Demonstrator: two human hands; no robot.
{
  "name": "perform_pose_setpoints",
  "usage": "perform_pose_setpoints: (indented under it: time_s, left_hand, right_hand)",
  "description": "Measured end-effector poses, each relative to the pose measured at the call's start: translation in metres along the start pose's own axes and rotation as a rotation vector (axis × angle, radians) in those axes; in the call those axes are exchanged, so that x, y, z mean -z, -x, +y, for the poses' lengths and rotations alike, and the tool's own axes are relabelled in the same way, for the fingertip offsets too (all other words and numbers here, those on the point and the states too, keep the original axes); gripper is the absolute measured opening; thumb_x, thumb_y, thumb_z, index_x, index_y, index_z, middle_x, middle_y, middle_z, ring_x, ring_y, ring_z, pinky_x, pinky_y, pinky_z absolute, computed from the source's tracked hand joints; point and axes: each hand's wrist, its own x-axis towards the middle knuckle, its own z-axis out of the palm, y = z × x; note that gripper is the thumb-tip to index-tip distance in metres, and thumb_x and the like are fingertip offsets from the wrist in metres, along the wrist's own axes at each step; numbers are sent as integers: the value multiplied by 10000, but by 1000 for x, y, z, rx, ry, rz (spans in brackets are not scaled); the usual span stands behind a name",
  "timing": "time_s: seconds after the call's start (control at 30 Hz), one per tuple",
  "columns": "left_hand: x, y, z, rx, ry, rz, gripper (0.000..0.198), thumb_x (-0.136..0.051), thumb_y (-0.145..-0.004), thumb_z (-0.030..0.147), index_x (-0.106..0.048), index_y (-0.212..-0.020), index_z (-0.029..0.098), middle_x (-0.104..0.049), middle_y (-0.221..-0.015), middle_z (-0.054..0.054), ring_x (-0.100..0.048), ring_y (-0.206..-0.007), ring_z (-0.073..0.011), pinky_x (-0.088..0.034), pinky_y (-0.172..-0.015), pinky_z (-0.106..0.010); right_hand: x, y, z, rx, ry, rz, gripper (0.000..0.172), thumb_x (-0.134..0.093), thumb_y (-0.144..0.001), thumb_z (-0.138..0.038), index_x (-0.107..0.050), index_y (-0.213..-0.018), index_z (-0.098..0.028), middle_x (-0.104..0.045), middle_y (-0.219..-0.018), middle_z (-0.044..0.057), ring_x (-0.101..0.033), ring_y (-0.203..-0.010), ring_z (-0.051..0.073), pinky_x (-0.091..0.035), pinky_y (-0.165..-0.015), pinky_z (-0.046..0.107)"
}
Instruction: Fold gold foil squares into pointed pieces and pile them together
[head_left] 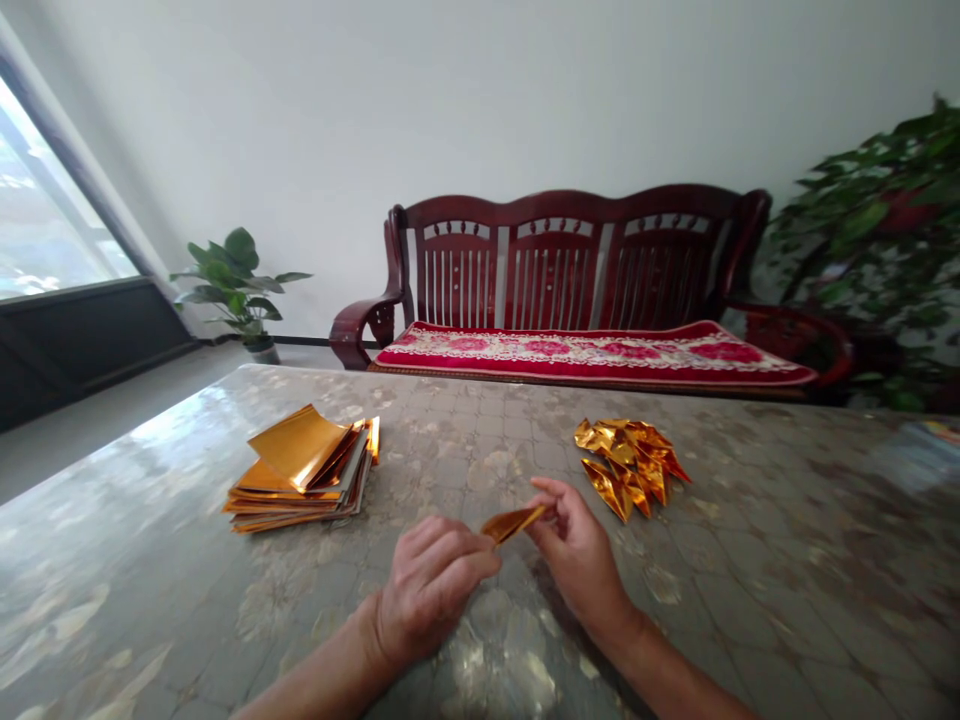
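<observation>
A table (750,590) with a patterned, glossy top fills the foreground, a red wooden bench (555,270) standing beyond its far edge and a large plant (870,220) beyond its right end. On the left part of the table sits a stack (289,485) of flat gold sheets, loosely squared, its top sheets askew; these look to be the work left to do. On the table's right part lies a pile (630,465) of pointed, folded gold shapes, apparently the finished ones, overlapping too closely to count. Between the two, over the table's near middle, a person's bare hands work a single folded piece (510,524). The left hand (441,580), fingers curled in, grips its left end; the right hand (576,552), more loosely bent with one finger extended, pinches the other end between thumb and fingertips. The piece, narrow and doubled over, appears partly made, lacking the pointed form seen in the pile. By the stack's height, much seems to remain.
</observation>
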Motion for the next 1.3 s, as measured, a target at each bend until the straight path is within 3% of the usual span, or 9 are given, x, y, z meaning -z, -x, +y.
perform_pose_setpoints:
  time_s: [0.07, 0.17, 0.47, 0.57, 0.67, 0.83, 1.0, 1.13, 1.3]
  left_hand:
    - [0, 2, -1, -17, -58, -35, 204, -498, -914, 86, -633, -1041, 172, -733, -934, -80, -623, -778, -165, -477, -730, -296]
    - [-2, 5, -2, -32, -115, -97, 240, -449, -944, 107, -621, -1099, 173, -733, -956, -85, -617, -780, -171, -461, -720, -307]
    - [-20, 3, 13, -38, -11, -252, 155, -500, -954, 156, -635, -1025, 183, -712, -829, -48, -633, -785, -169, -470, -736, -293]
    - [-24, 3, 7, 157, 85, -126, 106, -559, -931, 194, -623, -1016, 199, -701, -900, -46, -630, -841, -170, -483, -785, -295]
    - [-29, 5, -6, 542, 82, 58, 217, -622, -877, 223, -617, -1094, 205, -669, -939, -45, -604, -798, -159, -492, -716, -270]
    - [-40, 6, -18, 955, 413, -67, 241, -661, -808, 290, -671, -1015, 166, -625, -739, 12, -521, -586, -105, -425, -564, -209]
    - [-45, 6, -17, 1148, 579, -21, 254, -711, -736, 389, -623, -764, 152, -553, -586, 45, -491, -531, -94, -368, -521, -193]
    - [-44, 5, -17, 1318, 708, 12, 337, -722, -700, 458, -555, -748, 170, -513, -477, 77, -406, -396, -67, -279, -426, -173]
    - [-47, 8, -19, 1335, 732, 48, 349, -706, -719, 462, -521, -794, 177, -544, -498, 74, -442, -391, -66, -299, -411, -159]
  right_hand:
    - [-2, 3, -2, -160, -108, -124, 438, -623, -825, -561, -637, -1004, -162, -667, -754, 42, -605, -617, 162, -441, -444, 221]
    - [-5, 10, -9, -237, -190, -321, 475, -550, -861, -611, -652, -867, -147, -666, -763, 52, -586, -590, 144, -449, -468, 227]
    - [-13, 12, -6, -144, -90, -337, 299, -611, -829, -442, -652, -751, -156, -653, -701, 5, -577, -672, 159, -456, -627, 262]
    - [-9, 7, -4, -106, -60, -365, 209, -589, -834, -352, -674, -840, -161, -685, -772, 10, -603, -729, 173, -463, -673, 271]
    - [-3, 4, -9, -35, 57, -400, 141, -564, -849, -258, -671, -896, -178, -700, -851, 6, -618, -801, 173, -459, -733, 263]
    - [3, 1, -16, 66, 312, -495, 110, -566, -842, -182, -659, -897, -202, -690, -787, -15, -608, -711, 150, -413, -623, 215]
    - [3, 0, -11, 100, 376, -492, 79, -594, -822, -181, -665, -831, -214, -685, -716, -23, -611, -660, 145, -393, -563, 201]
    - [3, -2, -2, 42, 287, -449, 153, -615, -826, -215, -682, -963, -212, -717, -793, -13, -645, -717, 157, -449, -628, 218]
    - [4, -6, 7, -16, 250, -362, 103, -622, -839, -241, -681, -913, -201, -724, -770, -10, -661, -707, 159, -478, -660, 240]
